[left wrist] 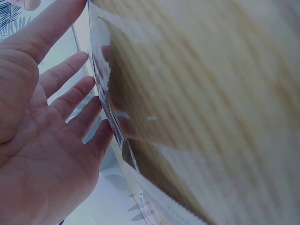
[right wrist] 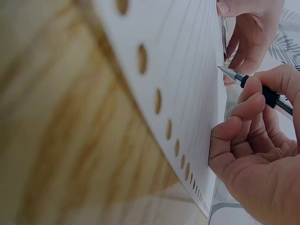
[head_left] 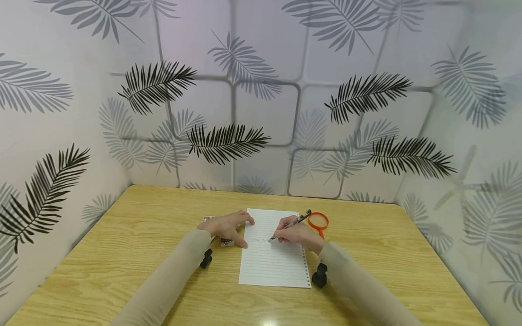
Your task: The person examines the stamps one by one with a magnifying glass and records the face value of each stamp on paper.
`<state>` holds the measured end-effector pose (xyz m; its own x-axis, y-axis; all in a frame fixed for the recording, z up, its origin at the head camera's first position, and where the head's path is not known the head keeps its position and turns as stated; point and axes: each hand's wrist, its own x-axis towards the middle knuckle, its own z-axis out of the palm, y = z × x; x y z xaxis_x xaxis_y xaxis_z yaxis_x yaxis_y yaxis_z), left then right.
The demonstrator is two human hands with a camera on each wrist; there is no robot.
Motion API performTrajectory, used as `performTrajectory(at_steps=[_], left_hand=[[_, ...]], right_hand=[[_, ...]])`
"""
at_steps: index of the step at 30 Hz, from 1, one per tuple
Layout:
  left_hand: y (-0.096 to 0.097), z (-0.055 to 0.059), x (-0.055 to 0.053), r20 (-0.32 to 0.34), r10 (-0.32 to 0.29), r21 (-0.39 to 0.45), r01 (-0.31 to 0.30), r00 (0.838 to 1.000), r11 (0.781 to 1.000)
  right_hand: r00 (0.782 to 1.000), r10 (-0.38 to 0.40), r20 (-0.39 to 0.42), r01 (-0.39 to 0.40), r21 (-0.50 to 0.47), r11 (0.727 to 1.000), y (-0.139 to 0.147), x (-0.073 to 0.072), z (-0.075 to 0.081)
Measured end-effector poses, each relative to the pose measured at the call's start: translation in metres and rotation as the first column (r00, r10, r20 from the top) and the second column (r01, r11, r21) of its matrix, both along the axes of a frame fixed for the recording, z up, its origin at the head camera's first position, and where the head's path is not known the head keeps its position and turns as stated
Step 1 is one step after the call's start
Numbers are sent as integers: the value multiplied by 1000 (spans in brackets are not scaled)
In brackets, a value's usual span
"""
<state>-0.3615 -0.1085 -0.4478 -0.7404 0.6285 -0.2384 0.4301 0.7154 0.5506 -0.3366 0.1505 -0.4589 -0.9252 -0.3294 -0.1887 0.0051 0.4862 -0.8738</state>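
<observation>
A lined sheet of paper (head_left: 273, 267) with punched holes down its right side lies on the table. Faint handwriting (head_left: 259, 240) runs across its middle. My right hand (head_left: 299, 233) pinches a pen (right wrist: 272, 96) between thumb and fingers, its metal tip down at the end of the writing, the hand resting on the sheet. My left hand (head_left: 229, 226) lies spread at the sheet's left edge, thumb and fingertips at the paper; its fingers look loosely extended in the left wrist view. Small patterned, card-like pieces (head_left: 227, 242) show partly from under the left hand.
An orange-rimmed magnifying glass (head_left: 318, 220) lies right of the sheet, its handle partly behind the right hand. The wooden table (head_left: 122, 253) meets a wall (head_left: 265, 176) with a leaf pattern at its far edge.
</observation>
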Motion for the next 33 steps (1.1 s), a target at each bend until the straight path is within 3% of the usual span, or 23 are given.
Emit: performTrajectory(at_steps=[21,33], left_hand=[[0,-3,0,6,6,4,-6,1000,1000],[1,-2,-1,1,2,0,-2,1000,1000]], right_hand=[[1000,1,-27,0,28,1000,0,0,-5],[999,-23,27,25,-73,997,4,-3,-3]])
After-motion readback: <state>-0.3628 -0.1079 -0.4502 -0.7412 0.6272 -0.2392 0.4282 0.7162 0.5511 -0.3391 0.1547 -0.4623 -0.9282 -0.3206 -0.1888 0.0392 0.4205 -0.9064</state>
